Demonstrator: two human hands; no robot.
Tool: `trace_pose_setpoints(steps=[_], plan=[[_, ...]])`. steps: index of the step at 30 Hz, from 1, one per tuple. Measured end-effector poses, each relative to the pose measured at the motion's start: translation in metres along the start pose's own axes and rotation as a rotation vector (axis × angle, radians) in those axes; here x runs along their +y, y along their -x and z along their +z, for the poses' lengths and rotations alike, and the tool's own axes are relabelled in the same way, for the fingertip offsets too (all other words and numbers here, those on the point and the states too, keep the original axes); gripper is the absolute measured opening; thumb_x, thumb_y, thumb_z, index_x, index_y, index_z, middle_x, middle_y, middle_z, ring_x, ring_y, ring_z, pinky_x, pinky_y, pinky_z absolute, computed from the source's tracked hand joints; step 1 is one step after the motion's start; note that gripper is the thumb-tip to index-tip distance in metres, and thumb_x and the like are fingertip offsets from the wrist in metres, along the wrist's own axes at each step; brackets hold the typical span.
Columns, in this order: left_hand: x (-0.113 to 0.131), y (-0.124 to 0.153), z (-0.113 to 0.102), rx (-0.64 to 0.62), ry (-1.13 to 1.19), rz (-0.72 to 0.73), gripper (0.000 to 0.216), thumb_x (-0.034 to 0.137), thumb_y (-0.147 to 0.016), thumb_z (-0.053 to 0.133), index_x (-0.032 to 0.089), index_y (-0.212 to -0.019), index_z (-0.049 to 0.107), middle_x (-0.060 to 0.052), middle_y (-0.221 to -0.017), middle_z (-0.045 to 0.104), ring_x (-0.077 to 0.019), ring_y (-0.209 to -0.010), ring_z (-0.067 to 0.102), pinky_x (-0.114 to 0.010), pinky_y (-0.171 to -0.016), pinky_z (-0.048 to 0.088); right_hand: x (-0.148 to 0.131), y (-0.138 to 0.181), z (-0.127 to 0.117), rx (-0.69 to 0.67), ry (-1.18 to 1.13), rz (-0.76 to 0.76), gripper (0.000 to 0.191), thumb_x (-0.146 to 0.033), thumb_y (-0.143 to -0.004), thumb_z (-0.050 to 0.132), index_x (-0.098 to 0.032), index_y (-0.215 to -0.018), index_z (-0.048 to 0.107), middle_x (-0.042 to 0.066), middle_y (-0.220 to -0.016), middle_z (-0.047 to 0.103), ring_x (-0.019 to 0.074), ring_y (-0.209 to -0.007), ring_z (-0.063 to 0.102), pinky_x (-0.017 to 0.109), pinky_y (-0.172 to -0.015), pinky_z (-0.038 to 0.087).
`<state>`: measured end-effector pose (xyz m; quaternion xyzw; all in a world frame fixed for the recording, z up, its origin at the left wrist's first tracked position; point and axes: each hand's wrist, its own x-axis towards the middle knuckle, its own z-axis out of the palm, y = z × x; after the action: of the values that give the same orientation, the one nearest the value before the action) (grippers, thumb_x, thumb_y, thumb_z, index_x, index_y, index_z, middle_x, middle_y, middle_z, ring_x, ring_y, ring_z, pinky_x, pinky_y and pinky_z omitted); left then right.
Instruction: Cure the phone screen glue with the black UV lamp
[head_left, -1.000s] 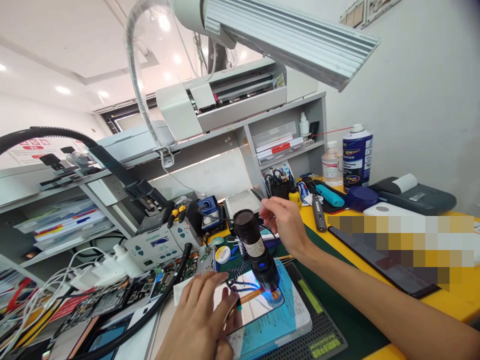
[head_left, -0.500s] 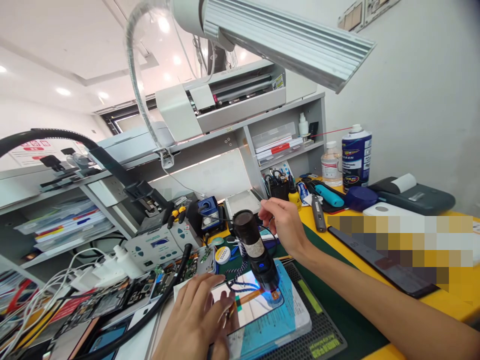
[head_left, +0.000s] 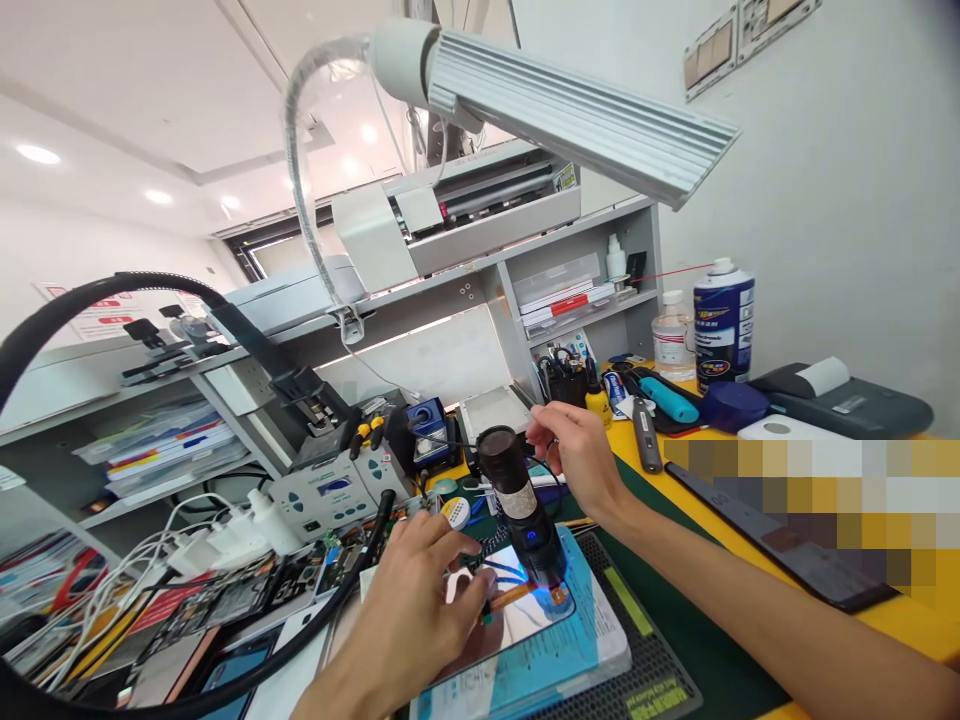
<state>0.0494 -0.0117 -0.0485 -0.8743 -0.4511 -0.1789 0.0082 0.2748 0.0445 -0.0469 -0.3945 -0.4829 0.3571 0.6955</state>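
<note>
A black cylindrical hand-held microscope [head_left: 521, 505] leans over a phone screen [head_left: 504, 618], its blue-lit tip touching the glass. The phone lies on a blue and white pad [head_left: 592, 640]. My left hand [head_left: 420, 600] rests on the phone's left side, with thumb and fingers pinched round a small dark thing with a green tip beside an orange flex strip. My right hand [head_left: 574, 450] hovers behind the microscope's top, fingers pinched on a thin black wire that runs left.
A black mat [head_left: 660, 670] covers the yellow bench. At the left are a black hose [head_left: 225, 320], white chargers [head_left: 225, 535], circuit boards and a soldering station [head_left: 330, 490]. A spray can [head_left: 722, 320], a bottle and a blue tool lie back right. A grey lamp [head_left: 577, 115] hangs overhead.
The view has shifted a little, tilting up. My left hand has slid right across the phone, closer to the microscope tip. My right hand stays pinched behind the microscope.
</note>
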Motion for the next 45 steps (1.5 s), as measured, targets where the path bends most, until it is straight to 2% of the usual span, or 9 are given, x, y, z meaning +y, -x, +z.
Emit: trace_pose_setpoints(steps=[5, 11, 16, 19, 24, 29, 32, 38, 45], plan=[[0.01, -0.008, 0.0, 0.017, -0.069, 0.005, 0.017, 0.016, -0.089, 0.055, 0.023, -0.082, 0.069, -0.004, -0.086, 0.07, -0.0275, -0.085, 0.063, -0.047, -0.081, 0.048, -0.001, 0.0, 0.0, 0.008, -0.011, 0.002, 0.04, -0.037, -0.104, 0.066, -0.016, -0.07, 0.06, -0.006, -0.063, 0.056, 0.0119, -0.054, 0.057, 0.024, -0.052, 0.05], [-0.009, -0.01, -0.007, 0.234, -0.104, -0.057, 0.018, 0.023, -0.096, 0.052, 0.026, -0.1, 0.069, 0.005, -0.06, 0.065, -0.0218, -0.062, 0.06, -0.033, -0.061, 0.049, -0.002, 0.001, 0.0, 0.0, -0.029, -0.003, 0.04, -0.037, -0.104, 0.065, -0.016, -0.071, 0.06, -0.006, -0.064, 0.057, 0.0118, -0.054, 0.056, 0.024, -0.052, 0.05], [-0.015, -0.013, -0.02, 0.49, -0.106, 0.028, 0.017, 0.027, -0.098, 0.055, 0.023, -0.106, 0.07, -0.004, -0.088, 0.076, -0.0229, -0.079, 0.069, -0.037, -0.072, 0.053, -0.001, 0.001, 0.0, -0.011, -0.032, -0.006, 0.04, -0.036, -0.105, 0.065, -0.016, -0.071, 0.06, -0.006, -0.064, 0.057, 0.0116, -0.053, 0.056, 0.024, -0.052, 0.05], [-0.005, -0.019, -0.032, 0.599, -0.069, 0.101, 0.021, 0.024, -0.098, 0.054, 0.02, -0.113, 0.069, -0.006, -0.096, 0.076, -0.0217, -0.088, 0.071, -0.037, -0.08, 0.055, 0.0, 0.002, 0.0, -0.016, -0.028, -0.005, 0.04, -0.037, -0.104, 0.066, -0.016, -0.071, 0.06, -0.006, -0.063, 0.056, 0.0116, -0.052, 0.056, 0.024, -0.051, 0.05], [0.019, -0.031, -0.051, 0.713, 0.004, 0.213, 0.013, 0.02, -0.098, 0.061, 0.02, -0.108, 0.069, -0.003, -0.099, 0.076, -0.0151, -0.092, 0.071, -0.027, -0.081, 0.054, 0.001, 0.001, 0.0, -0.023, -0.032, -0.01, 0.041, -0.038, -0.104, 0.065, -0.016, -0.071, 0.06, -0.006, -0.062, 0.055, 0.0117, -0.052, 0.055, 0.023, -0.051, 0.048], [0.035, -0.041, -0.058, 0.747, 0.039, 0.278, 0.023, 0.015, -0.097, 0.062, 0.023, -0.118, 0.064, 0.0, -0.103, 0.077, -0.0124, -0.091, 0.071, -0.027, -0.084, 0.053, 0.003, 0.0, 0.0, -0.026, -0.027, -0.012, 0.041, -0.04, -0.105, 0.064, -0.016, -0.071, 0.06, -0.007, -0.06, 0.054, 0.0109, -0.049, 0.053, 0.023, -0.049, 0.048], [0.043, -0.043, -0.059, 0.735, 0.026, 0.305, 0.034, 0.012, -0.097, 0.061, 0.018, -0.13, 0.058, -0.004, -0.105, 0.078, -0.014, -0.096, 0.071, -0.029, -0.088, 0.054, 0.004, -0.001, -0.001, -0.031, -0.021, -0.012, 0.042, -0.04, -0.105, 0.064, -0.016, -0.071, 0.06, -0.007, -0.06, 0.054, 0.0108, -0.048, 0.053, 0.023, -0.049, 0.048], [0.049, -0.044, -0.061, 0.634, -0.048, 0.494, 0.024, 0.0, -0.094, 0.06, 0.015, -0.111, 0.067, -0.007, -0.107, 0.077, -0.0143, -0.098, 0.069, -0.033, -0.088, 0.051, 0.002, -0.001, -0.002, -0.026, -0.009, -0.015, 0.041, -0.039, -0.105, 0.064, -0.016, -0.071, 0.06, -0.007, -0.062, 0.055, 0.0113, -0.051, 0.054, 0.023, -0.05, 0.048], [0.044, -0.04, -0.059, 0.572, -0.046, 0.455, 0.028, 0.007, -0.094, 0.059, 0.018, -0.118, 0.066, -0.008, -0.12, 0.072, -0.0196, -0.107, 0.065, -0.041, -0.094, 0.049, 0.0, 0.001, -0.001, -0.034, 0.0, -0.001, 0.042, -0.04, -0.105, 0.064, -0.017, -0.07, 0.059, -0.007, -0.06, 0.053, 0.0106, -0.048, 0.052, 0.023, -0.049, 0.047]])
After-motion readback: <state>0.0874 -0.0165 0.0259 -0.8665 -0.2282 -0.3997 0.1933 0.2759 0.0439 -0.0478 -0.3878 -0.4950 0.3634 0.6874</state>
